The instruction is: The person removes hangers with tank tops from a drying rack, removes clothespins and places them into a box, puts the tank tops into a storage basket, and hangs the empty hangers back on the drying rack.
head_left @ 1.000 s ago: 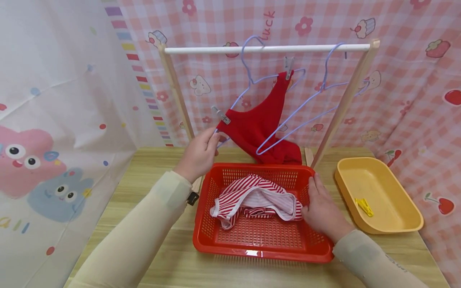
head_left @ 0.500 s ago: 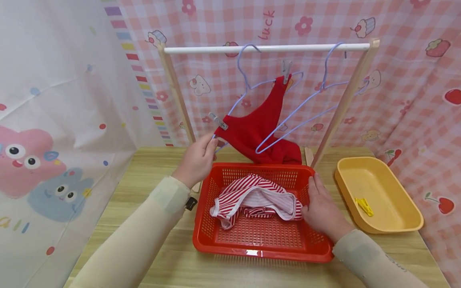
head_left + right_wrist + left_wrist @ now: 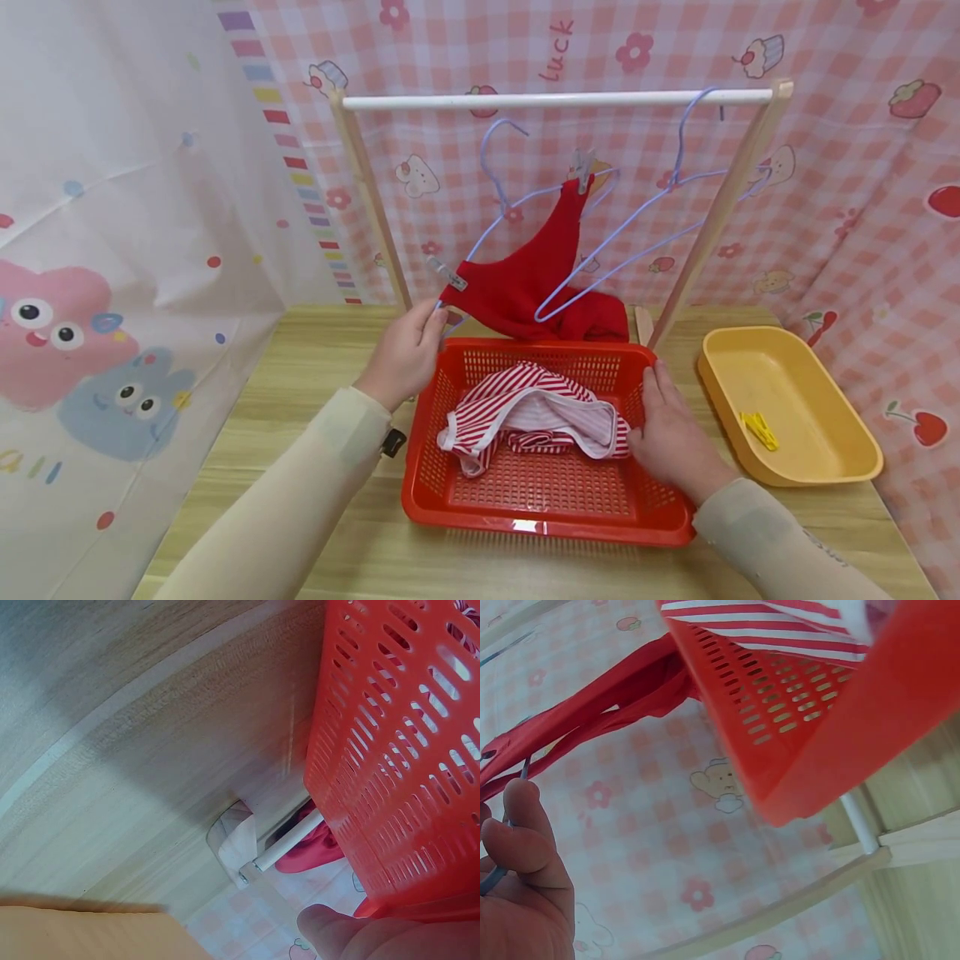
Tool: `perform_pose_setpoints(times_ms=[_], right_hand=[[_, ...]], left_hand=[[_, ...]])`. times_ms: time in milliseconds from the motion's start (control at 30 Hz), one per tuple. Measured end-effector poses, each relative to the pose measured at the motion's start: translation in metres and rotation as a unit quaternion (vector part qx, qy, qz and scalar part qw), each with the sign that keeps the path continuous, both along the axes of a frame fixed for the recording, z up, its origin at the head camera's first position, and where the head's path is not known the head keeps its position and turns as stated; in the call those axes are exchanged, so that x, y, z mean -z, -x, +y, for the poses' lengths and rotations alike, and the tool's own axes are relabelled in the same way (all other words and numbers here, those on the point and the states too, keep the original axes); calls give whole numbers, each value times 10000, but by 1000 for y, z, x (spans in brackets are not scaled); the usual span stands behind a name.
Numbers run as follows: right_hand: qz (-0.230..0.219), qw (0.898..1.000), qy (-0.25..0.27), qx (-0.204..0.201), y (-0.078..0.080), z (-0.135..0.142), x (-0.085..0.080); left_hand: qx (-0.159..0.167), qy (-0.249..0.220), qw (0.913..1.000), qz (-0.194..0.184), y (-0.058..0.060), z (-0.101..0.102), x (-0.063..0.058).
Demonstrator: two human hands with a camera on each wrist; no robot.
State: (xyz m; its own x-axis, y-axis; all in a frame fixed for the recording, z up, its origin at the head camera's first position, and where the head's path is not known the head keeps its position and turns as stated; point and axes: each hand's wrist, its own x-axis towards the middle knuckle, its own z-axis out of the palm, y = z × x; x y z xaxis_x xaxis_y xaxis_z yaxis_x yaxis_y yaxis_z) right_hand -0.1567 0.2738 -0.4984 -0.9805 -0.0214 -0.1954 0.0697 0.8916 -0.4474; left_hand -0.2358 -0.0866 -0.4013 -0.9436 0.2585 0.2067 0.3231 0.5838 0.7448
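My left hand (image 3: 405,350) grips the lower left corner of a lilac wire hanger (image 3: 491,225). The hanger leans in the air, its hook below the rack's white bar. Two grey clothespins (image 3: 448,273) pin a red garment (image 3: 525,275) to it, and the cloth hangs down behind the basket. In the left wrist view, the thumb and fingers (image 3: 529,847) close around the wire. My right hand (image 3: 678,437) holds the right rim of the red basket (image 3: 551,527), thumb on the inner side. A red-and-white striped garment (image 3: 525,408) lies crumpled in the basket.
A wooden rack with a white bar (image 3: 555,102) stands behind the basket. Another lilac hanger (image 3: 637,212) hangs bare at its right end. To the right is a yellow tray (image 3: 795,375) containing yellow clothespins (image 3: 760,431). Patterned curtains back the wooden table (image 3: 315,350).
The lilac hanger with the red garment has come down and slightly left in my left hand, its hook dropping from the bar's height to below it. My right hand and the basket stay put.
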Motion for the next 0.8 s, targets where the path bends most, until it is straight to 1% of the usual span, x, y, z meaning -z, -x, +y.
perform_pose_setpoints(times_ms=[133, 333, 567, 800], right_hand=[[43, 10000, -7, -27, 0, 0, 0], [292, 9995, -26, -146, -2, -1, -1], [230, 9997, 1, -108, -2, 1, 2], [158, 9998, 48, -89, -1, 0, 1]], left_hand=[[14, -92, 10000, 34, -3, -4, 6], [82, -259, 9996, 12, -6, -12, 15], [38, -416, 9988, -250, -16, -20, 24], [-13, -266, 9994, -220, -24, -27, 34]])
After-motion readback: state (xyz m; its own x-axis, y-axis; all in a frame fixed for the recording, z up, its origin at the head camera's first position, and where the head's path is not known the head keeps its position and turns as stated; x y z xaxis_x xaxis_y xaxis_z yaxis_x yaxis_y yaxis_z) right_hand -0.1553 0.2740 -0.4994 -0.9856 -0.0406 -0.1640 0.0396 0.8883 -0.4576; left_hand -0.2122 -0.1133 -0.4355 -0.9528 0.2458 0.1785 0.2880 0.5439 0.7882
